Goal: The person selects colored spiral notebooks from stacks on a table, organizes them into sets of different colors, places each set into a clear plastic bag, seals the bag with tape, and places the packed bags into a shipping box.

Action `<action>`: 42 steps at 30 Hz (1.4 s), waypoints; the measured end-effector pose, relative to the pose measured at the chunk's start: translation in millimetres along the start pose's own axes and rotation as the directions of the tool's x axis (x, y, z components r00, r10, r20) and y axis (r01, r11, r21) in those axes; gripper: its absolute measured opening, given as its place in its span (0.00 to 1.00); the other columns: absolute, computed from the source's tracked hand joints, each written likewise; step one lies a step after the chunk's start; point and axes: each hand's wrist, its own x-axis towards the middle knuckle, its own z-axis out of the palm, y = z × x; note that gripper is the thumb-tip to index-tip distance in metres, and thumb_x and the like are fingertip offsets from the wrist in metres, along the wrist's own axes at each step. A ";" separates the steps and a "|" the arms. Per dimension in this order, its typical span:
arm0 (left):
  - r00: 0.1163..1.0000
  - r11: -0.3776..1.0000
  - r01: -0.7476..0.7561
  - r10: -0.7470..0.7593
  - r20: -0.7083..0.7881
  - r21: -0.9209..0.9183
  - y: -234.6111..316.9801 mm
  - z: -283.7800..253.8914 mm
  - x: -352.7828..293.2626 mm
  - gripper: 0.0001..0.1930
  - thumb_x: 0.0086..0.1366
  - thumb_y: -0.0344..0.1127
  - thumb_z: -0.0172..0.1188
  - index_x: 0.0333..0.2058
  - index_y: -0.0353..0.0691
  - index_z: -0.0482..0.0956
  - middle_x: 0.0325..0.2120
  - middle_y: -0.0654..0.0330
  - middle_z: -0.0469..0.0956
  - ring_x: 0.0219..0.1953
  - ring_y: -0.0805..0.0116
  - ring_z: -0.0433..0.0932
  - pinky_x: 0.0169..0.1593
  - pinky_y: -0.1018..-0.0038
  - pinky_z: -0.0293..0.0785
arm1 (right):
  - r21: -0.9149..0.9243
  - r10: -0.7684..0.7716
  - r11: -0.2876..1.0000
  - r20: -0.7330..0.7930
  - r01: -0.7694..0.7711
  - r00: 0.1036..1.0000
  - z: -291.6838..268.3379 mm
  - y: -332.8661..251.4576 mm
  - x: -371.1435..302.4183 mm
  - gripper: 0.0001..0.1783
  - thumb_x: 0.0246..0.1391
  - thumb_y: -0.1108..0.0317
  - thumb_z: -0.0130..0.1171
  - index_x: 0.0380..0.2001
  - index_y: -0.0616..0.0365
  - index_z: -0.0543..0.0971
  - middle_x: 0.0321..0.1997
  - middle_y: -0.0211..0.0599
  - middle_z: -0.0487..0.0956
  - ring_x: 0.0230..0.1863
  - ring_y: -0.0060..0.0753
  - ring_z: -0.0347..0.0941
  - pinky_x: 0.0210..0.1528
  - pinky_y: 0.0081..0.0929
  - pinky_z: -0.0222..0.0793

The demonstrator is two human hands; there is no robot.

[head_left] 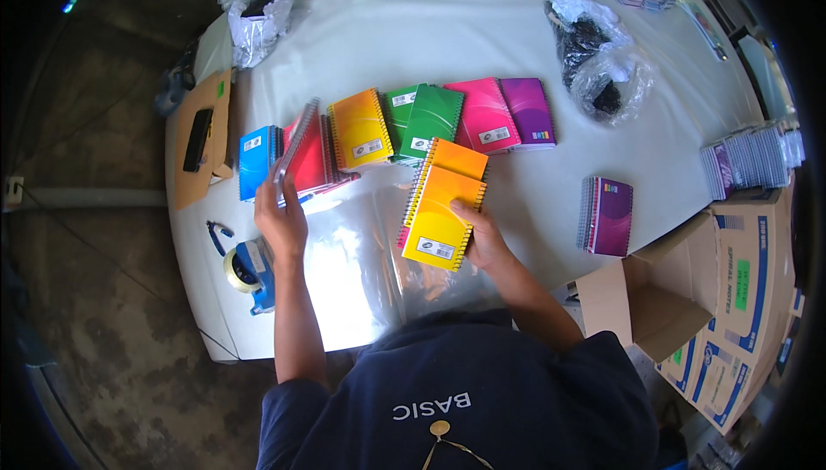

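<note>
In my right hand [483, 238] is a small bundle of spiral notebooks, with a yellow notebook [439, 227] on top, its thumb on the cover. An orange cover shows above it, and a bit of pink peeks out at the lower left. My left hand [284, 222] pinches the near end of a red spiral notebook [298, 141], tilted up on edge at the red stack [320, 159]. To the left of that lies a blue notebook stack [255, 160]. Rightward follow yellow notebooks [357, 126], green notebooks [434, 117], pink notebooks [483, 113] and purple notebooks [529, 113].
A blue tape dispenser [261, 276] stands near the left edge, below cardboard [194, 182] bearing a dark phone [198, 141]. Clear plastic film [361, 255] lies in front. Another purple notebook pile [613, 216], an open carton [667, 298] and plastic bags [602, 66] are right.
</note>
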 end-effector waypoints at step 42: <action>0.777 0.311 0.537 0.179 0.604 -0.784 19.0 59.8 -157.3 0.37 0.46 0.35 0.74 0.51 0.37 0.61 0.48 0.54 0.71 0.49 0.66 0.72 0.53 0.70 0.69 | -0.710 -0.392 0.517 0.300 0.478 0.870 -22.8 81.8 -8.1 0.40 0.30 0.59 0.78 0.47 0.60 0.69 0.46 0.37 0.75 0.47 0.28 0.72 0.49 0.28 0.69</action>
